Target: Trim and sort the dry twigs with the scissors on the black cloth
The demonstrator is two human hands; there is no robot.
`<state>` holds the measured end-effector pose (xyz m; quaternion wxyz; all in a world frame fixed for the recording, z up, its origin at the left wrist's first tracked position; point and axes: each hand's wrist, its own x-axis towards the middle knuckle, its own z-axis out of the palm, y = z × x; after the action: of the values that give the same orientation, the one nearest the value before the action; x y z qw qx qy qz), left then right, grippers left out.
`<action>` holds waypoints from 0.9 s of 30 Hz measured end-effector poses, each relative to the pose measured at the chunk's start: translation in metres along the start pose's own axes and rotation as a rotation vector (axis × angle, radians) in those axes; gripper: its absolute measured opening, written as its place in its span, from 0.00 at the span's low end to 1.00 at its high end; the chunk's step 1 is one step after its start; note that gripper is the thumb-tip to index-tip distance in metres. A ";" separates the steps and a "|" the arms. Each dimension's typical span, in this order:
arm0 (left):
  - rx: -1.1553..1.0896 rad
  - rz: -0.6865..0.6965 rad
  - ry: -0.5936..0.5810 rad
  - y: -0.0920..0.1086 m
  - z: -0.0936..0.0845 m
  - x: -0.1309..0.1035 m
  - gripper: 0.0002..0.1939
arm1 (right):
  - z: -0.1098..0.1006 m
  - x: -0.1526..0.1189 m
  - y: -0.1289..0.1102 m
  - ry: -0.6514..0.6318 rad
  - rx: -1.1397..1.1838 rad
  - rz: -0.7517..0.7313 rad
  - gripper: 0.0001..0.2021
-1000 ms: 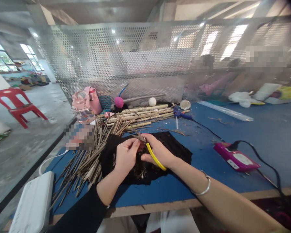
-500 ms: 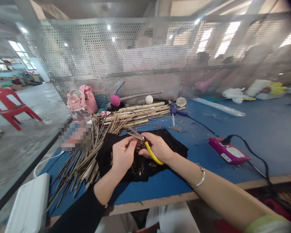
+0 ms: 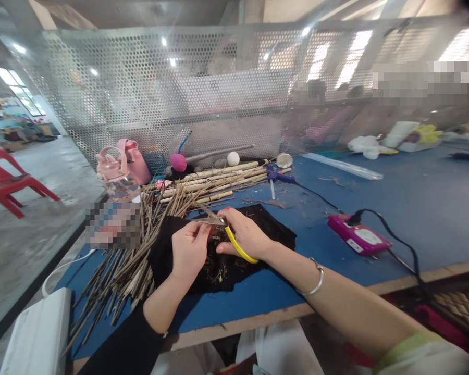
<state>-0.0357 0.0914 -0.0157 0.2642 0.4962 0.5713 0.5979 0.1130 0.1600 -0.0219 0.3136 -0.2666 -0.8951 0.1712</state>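
My right hand (image 3: 245, 234) is closed around a pair of scissors with yellow handles (image 3: 236, 245). The blades point left and stand apart, above my left hand (image 3: 189, 247). Thumb and fingers of that left hand are pinched together just below the blades; what sits between them is too small and hidden to name. Beneath both hands lies a black cloth (image 3: 271, 229) with pale plant scraps (image 3: 219, 271) scattered on it. A heap of thin brown sticks (image 3: 135, 265) lies left of the cloth, partly against it.
Behind the cloth lie thicker pale stalks (image 3: 219, 174) and a blue glue gun (image 3: 279, 175). A pink power strip (image 3: 357, 234) with black cords sits on the right. Pink bottles (image 3: 119, 169) stand back left, a white power bank (image 3: 37, 333) front left. A perforated metal screen (image 3: 172, 88) borders the table.
The whole scene has shifted a little left as my head turned slightly right. Both hands keep nearly the same pose, and the scissor blades remain apart.
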 end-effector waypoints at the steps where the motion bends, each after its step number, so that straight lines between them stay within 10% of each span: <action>1: 0.036 0.006 -0.002 -0.001 0.000 0.000 0.13 | 0.000 0.000 0.000 -0.006 -0.001 -0.021 0.35; 22: 0.349 0.140 -0.069 -0.003 -0.008 0.006 0.14 | -0.002 -0.001 0.006 -0.112 -0.095 0.116 0.20; 27: 0.611 0.157 -0.402 -0.009 -0.024 0.019 0.11 | -0.018 0.003 0.017 -0.100 -0.086 0.165 0.23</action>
<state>-0.0666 0.1002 -0.0153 0.1639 0.7020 0.6203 0.3091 0.1294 0.1781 -0.0152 0.2419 -0.3436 -0.8912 0.1710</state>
